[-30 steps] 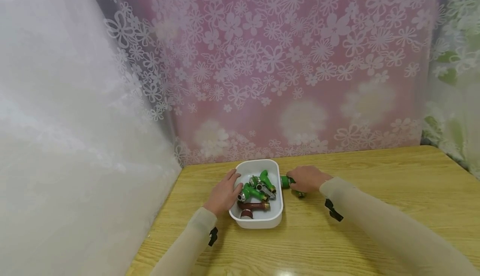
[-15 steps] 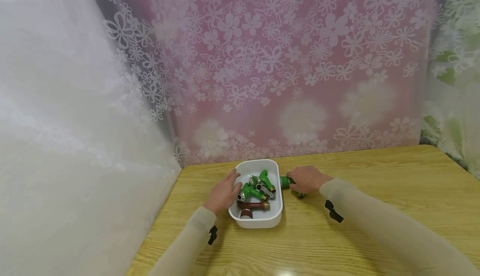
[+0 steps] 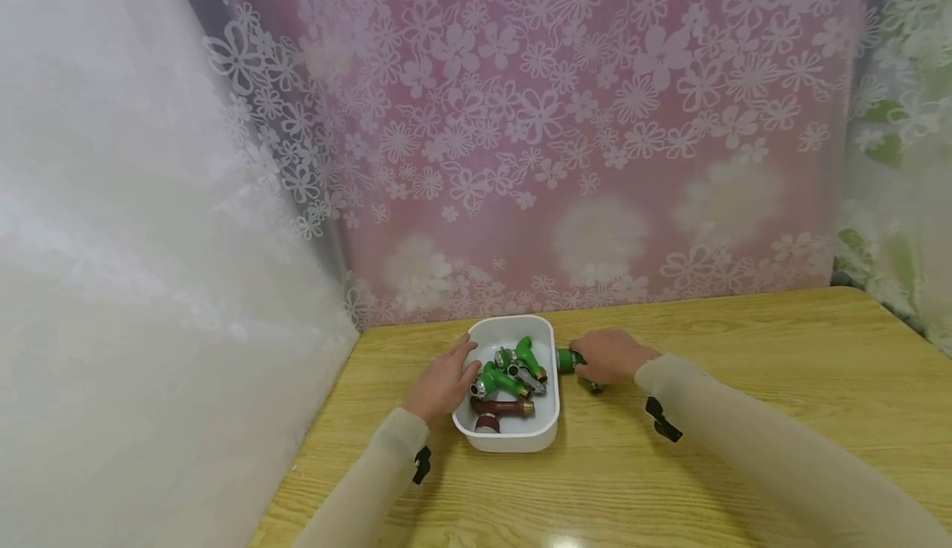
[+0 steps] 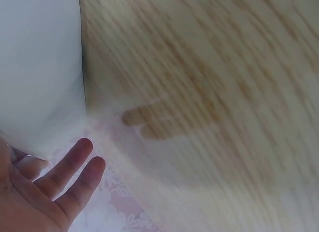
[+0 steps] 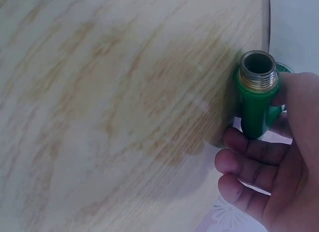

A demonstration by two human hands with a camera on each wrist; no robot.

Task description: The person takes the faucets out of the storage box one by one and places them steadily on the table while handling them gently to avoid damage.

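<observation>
My left hand [image 3: 440, 383] rests at the left rim of a white plastic tub [image 3: 511, 444], fingertips at the edge. Seen from the left wrist, two of its fingers [image 4: 79, 184] stretch out free beside the tub's wall. Just right of the tub, my right hand [image 3: 611, 355] holds a green pipe fitting [image 3: 567, 360] between thumb and fingers. Its threaded brass-coloured end [image 5: 259, 75] faces up in the right wrist view, and the other fingers curl loosely. Inside the tub lie green fittings [image 3: 506, 383], a silver-coloured metal piece [image 3: 530, 379] and dark red fittings [image 3: 506, 408].
The tub stands on a wood-grain table [image 3: 669, 465] near its back edge. A pink curtain [image 3: 595, 159] with white flowers hangs behind, and a white sheet [image 3: 164, 325] drapes along the left side.
</observation>
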